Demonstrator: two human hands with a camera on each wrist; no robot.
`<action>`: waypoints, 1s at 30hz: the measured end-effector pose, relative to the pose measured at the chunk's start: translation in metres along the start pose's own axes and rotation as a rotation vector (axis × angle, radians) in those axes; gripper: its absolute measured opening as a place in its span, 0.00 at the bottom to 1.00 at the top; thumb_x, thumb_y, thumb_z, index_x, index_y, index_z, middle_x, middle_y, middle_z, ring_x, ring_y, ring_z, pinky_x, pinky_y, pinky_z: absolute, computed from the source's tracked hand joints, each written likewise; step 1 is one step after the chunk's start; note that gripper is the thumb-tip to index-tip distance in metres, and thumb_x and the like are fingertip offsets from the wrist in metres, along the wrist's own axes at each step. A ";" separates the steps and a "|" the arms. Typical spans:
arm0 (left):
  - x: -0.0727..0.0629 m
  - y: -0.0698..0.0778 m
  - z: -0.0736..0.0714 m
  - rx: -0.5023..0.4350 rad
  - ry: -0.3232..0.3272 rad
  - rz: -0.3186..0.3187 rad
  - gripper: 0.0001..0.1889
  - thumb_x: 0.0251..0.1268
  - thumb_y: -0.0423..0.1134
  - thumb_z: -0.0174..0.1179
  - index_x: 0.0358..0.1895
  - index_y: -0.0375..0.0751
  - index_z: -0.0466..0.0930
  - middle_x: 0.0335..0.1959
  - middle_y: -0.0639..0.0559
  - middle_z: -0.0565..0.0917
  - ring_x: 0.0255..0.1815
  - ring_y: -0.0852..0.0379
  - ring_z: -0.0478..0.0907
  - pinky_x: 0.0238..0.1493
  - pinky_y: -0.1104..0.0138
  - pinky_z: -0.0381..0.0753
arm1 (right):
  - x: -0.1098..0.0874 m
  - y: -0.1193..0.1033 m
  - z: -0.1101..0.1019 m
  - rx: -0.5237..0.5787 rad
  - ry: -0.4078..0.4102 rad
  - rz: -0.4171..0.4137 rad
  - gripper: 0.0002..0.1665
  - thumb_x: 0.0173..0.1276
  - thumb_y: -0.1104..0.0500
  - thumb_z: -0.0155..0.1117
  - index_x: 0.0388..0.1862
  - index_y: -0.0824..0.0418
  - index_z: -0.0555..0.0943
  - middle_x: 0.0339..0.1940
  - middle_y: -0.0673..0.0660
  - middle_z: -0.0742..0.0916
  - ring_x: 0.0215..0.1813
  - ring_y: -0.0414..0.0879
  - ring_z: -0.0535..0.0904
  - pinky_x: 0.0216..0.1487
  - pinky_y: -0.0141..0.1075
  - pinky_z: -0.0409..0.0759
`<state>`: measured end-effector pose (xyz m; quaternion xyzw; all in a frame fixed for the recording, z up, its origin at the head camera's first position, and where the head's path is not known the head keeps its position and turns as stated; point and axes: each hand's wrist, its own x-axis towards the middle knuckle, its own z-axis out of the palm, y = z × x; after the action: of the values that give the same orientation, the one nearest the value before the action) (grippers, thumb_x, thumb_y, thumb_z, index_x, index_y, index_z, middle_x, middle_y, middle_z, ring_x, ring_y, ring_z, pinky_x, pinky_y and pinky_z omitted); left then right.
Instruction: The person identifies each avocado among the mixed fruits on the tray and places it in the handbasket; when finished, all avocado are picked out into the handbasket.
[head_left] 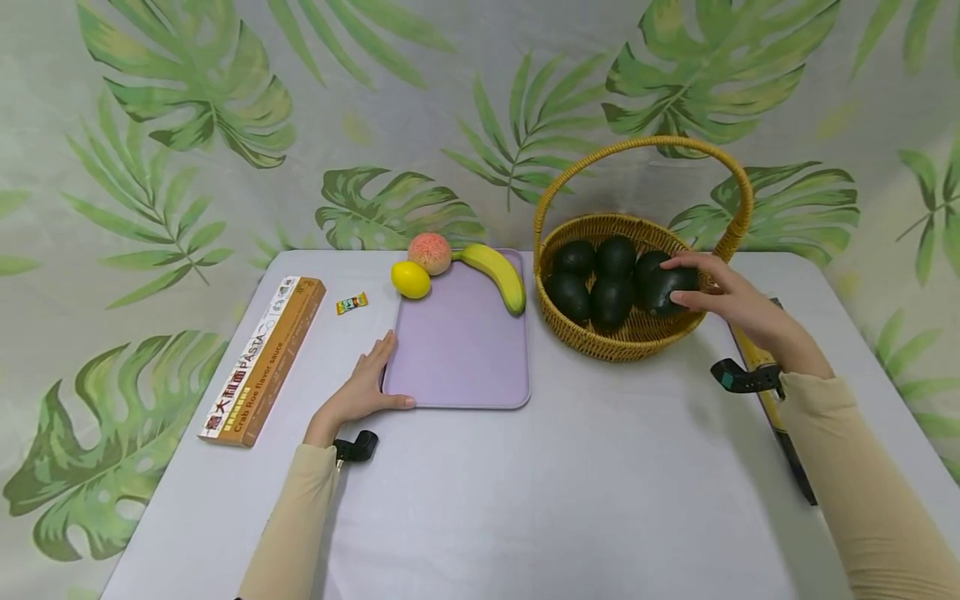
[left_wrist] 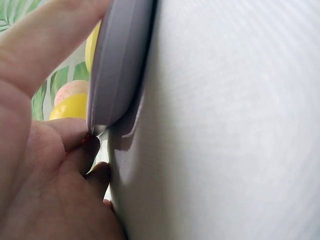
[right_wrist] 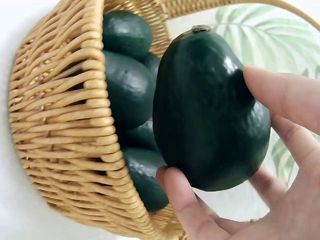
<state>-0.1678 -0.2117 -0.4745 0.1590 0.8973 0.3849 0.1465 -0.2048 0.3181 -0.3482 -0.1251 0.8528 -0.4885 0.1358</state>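
My right hand [head_left: 723, 296] grips a dark green avocado [right_wrist: 210, 110] between thumb and fingers, at the right side of the wicker basket [right_wrist: 60, 115]. Several more avocados [head_left: 611, 302] lie inside that basket, under its tall arched handle. At the near left corner of the lilac tray [head_left: 465, 358], my left hand [head_left: 365, 383] holds the rim, thumb along the front edge and fingers against the left side. A banana [head_left: 495, 273] lies on the tray's far right part. The peach [head_left: 430, 252] and lemon [head_left: 411, 280] sit together at its far left corner.
A long pasta box [head_left: 266, 358] lies at the table's left, with a small wrapped candy [head_left: 352, 303] beside it. Partly hidden under my right forearm is a long yellow and black package [head_left: 772, 400]. A leaf-patterned cloth hangs behind the white table [head_left: 570, 492].
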 end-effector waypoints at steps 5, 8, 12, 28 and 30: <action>-0.001 0.000 0.000 -0.001 -0.002 0.000 0.62 0.50 0.51 0.73 0.75 0.32 0.33 0.76 0.38 0.35 0.76 0.41 0.30 0.71 0.50 0.25 | 0.002 0.004 0.004 -0.055 0.018 -0.008 0.29 0.73 0.58 0.56 0.70 0.62 0.64 0.73 0.60 0.56 0.69 0.58 0.51 0.58 0.56 0.58; -0.001 0.000 0.001 -0.003 -0.002 0.000 0.62 0.50 0.51 0.73 0.75 0.32 0.33 0.76 0.37 0.35 0.76 0.41 0.29 0.71 0.50 0.25 | 0.005 0.005 0.005 -0.110 0.017 -0.008 0.29 0.72 0.59 0.58 0.69 0.63 0.65 0.71 0.62 0.58 0.67 0.58 0.53 0.57 0.55 0.60; 0.000 0.000 0.000 -0.001 -0.001 0.001 0.62 0.50 0.51 0.72 0.75 0.32 0.33 0.76 0.37 0.35 0.76 0.41 0.29 0.71 0.50 0.25 | 0.008 0.006 0.006 -0.197 -0.001 -0.031 0.27 0.70 0.60 0.61 0.66 0.64 0.69 0.70 0.65 0.59 0.70 0.62 0.50 0.61 0.63 0.56; 0.000 0.001 0.001 0.001 0.001 -0.002 0.62 0.50 0.50 0.72 0.76 0.33 0.33 0.77 0.38 0.35 0.76 0.41 0.30 0.71 0.50 0.25 | 0.022 0.006 0.023 -0.572 -0.107 -0.030 0.21 0.70 0.60 0.59 0.59 0.69 0.75 0.61 0.76 0.71 0.60 0.71 0.67 0.55 0.63 0.67; 0.000 0.000 0.001 0.003 0.001 -0.003 0.62 0.50 0.51 0.72 0.76 0.33 0.34 0.77 0.38 0.35 0.76 0.41 0.30 0.71 0.50 0.25 | 0.020 0.007 0.025 -0.561 -0.079 -0.031 0.22 0.71 0.60 0.59 0.60 0.70 0.74 0.61 0.76 0.72 0.60 0.71 0.67 0.55 0.63 0.67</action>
<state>-0.1675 -0.2110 -0.4748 0.1578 0.8982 0.3833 0.1462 -0.2152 0.2943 -0.3687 -0.1898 0.9467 -0.2300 0.1216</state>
